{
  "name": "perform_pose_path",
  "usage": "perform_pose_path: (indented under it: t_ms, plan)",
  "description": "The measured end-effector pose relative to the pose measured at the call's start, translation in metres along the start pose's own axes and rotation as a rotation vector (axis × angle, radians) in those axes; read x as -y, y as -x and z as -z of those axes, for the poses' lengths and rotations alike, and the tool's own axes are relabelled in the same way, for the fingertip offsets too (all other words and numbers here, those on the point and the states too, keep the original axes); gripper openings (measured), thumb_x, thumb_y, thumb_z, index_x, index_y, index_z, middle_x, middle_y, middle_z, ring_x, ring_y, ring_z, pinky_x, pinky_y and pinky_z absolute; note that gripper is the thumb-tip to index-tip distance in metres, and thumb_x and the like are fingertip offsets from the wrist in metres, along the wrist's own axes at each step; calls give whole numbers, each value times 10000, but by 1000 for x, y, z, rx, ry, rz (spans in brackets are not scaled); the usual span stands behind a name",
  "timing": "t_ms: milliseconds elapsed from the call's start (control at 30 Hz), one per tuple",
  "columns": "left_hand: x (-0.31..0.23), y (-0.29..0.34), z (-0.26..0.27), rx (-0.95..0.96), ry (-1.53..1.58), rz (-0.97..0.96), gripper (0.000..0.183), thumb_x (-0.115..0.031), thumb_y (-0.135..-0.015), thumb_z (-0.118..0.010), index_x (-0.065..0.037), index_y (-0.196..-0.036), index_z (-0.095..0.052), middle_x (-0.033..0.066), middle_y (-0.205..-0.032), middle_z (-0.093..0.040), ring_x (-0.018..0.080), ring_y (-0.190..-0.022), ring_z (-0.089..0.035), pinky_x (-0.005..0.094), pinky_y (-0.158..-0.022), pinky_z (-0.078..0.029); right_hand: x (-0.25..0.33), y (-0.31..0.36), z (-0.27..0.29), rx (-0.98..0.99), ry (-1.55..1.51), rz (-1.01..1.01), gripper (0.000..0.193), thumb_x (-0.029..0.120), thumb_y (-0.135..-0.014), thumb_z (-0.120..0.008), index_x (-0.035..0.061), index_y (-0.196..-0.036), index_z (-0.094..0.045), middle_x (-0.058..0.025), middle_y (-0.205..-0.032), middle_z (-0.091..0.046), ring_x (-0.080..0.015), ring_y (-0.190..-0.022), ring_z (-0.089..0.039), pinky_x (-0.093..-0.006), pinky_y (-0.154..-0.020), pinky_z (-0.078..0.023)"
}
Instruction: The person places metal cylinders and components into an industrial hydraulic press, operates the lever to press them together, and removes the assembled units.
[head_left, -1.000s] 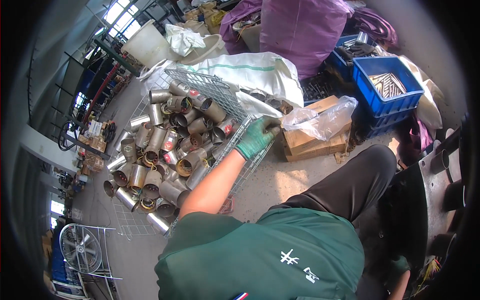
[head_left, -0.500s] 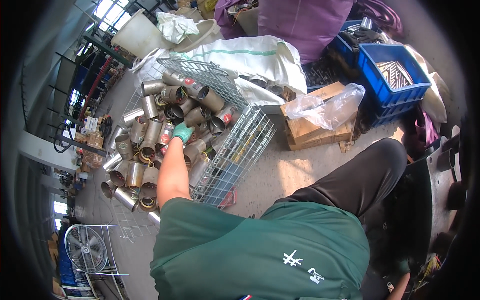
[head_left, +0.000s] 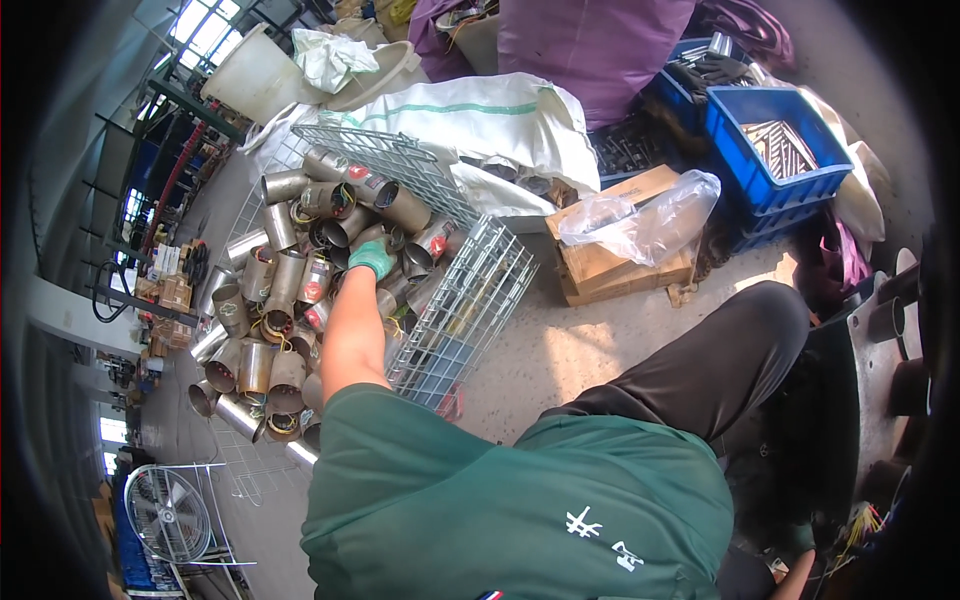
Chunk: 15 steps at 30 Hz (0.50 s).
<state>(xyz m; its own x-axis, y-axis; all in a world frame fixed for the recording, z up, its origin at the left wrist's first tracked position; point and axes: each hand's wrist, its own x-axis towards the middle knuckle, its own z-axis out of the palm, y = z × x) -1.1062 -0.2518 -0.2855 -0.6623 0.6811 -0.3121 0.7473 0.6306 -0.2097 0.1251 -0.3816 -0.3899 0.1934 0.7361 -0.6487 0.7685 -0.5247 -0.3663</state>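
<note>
Several red-labelled cylinders (head_left: 316, 278) surround the left hand (head_left: 373, 260).

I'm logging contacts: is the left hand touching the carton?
Apart. The head view shows the left hand at the metal tubes, with the wire panel and floor between it and the carton.

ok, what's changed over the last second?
The left hand left the wire cage's side panel, reached left into the metal cylinders, then shifted slightly right among them; whether it grips one is unclear. The right hand stays low at the right edge. Carton and blue crates look unmoved.
</note>
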Motion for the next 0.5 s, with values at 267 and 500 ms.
perform_pose_path:
  t_ms: [267,500]
  plan:
    - [-25,-24,-7,-28,-4,24,659,-395,-925,-687,-147,-1520,-549,237,-1524,-577,391,-1396,-573,494,-1157,-468,-1,5,-6,24,-47,-66,110,60,-896,-620,16,-839,-703,-74,-777,-698,-207,-687,-628,-398,-620,-500]
    - [-49,-30,8,-690,302,132,548,-208,-927,-648,-137,-1460,-543,269,-1080,-752,439,-938,-754,529,-853,-607,-3,21,-12,44,-107,-157,111,55,-904,-616,26,-836,-699,-66,-782,-696,-204,-690,-622,-398,-618,-497]
